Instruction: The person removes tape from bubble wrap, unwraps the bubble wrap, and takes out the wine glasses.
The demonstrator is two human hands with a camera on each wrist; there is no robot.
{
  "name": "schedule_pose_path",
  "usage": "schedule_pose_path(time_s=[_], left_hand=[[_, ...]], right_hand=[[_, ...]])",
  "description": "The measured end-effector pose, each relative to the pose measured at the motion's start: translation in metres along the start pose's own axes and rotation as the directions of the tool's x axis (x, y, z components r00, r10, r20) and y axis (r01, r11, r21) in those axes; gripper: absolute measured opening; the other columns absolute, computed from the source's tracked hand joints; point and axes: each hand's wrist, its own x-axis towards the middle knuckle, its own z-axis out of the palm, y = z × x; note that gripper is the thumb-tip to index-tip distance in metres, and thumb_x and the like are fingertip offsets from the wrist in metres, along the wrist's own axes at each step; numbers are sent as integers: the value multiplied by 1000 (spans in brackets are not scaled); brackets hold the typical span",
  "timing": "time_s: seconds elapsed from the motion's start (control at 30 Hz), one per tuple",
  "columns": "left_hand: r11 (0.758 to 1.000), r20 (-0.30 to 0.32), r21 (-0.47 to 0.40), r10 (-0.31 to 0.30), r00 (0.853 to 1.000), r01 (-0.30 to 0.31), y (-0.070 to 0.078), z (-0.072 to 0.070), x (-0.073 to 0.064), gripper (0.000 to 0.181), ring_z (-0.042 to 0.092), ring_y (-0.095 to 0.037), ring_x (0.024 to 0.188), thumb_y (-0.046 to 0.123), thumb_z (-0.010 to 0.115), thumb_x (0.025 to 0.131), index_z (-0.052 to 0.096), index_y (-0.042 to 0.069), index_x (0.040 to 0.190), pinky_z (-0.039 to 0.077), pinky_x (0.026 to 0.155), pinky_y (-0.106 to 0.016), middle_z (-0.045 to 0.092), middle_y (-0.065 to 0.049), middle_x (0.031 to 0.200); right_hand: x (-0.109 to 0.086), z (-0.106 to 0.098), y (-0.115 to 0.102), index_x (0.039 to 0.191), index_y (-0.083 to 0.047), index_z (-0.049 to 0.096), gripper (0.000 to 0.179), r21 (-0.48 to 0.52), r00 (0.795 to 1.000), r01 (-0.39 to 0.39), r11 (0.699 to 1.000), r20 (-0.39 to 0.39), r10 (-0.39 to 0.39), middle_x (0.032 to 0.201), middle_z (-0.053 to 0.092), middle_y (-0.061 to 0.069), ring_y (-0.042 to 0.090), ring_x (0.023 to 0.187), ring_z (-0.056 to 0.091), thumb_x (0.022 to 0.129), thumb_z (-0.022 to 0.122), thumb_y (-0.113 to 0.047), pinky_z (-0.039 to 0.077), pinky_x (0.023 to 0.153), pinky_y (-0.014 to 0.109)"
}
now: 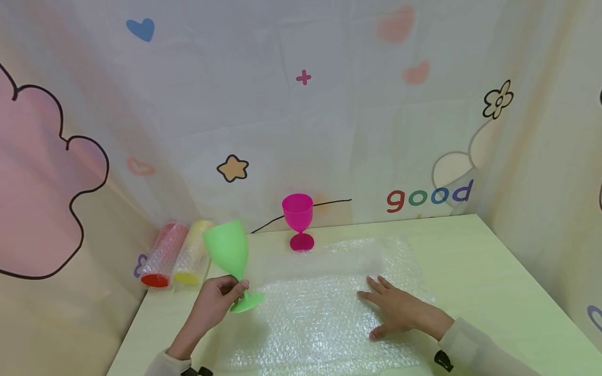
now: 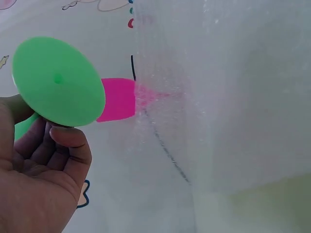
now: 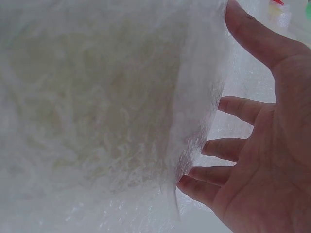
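Note:
My left hand (image 1: 213, 303) pinches a light green plastic goblet (image 1: 229, 248) by its stem, the cup leaning up to the left. In the left wrist view the round base (image 2: 58, 80) of that goblet faces the camera. A sheet of bubble wrap (image 1: 310, 313) lies spread over the table's middle, partly overlapped by another layer near its back. On its right part rests my right hand (image 1: 400, 309), fingers spread. From the right wrist view, those fingertips (image 3: 194, 189) are at the edge of the bubble wrap (image 3: 107, 107).
A magenta goblet (image 1: 298, 214) stands upright behind the bubble wrap, near the back edge. At the left back lie a red goblet (image 1: 164, 256) and a yellow goblet (image 1: 194, 253), both wrapped in bubble wrap. A printed curtain (image 1: 301, 130) surrounds the pale green table (image 1: 475, 271).

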Motion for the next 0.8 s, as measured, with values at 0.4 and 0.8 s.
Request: schedule_pose_path(time_s=[0.4,0.8], left_hand=[[974,-81,201,123,989,-105,19,6,51,29,54,-10,61,34,68,92,72,10,74,46,56,-23,67,-1,67],[967,-134,223,153,979,-121,18,22,92,27,57,-12,63,28,70,91,75,5,79,46,58,-25,71,-6,71]], right_hand=[[1,3,4,148,-13,43,102,2,1000,6,1000,-8,-6,160,22,26,53,146,18,67,79,-61,36,108,65],[0,1,1,149,-13,42,101,-1,1000,-5,1000,-7,5,161,22,25,52,147,18,67,78,-61,35,110,64]])
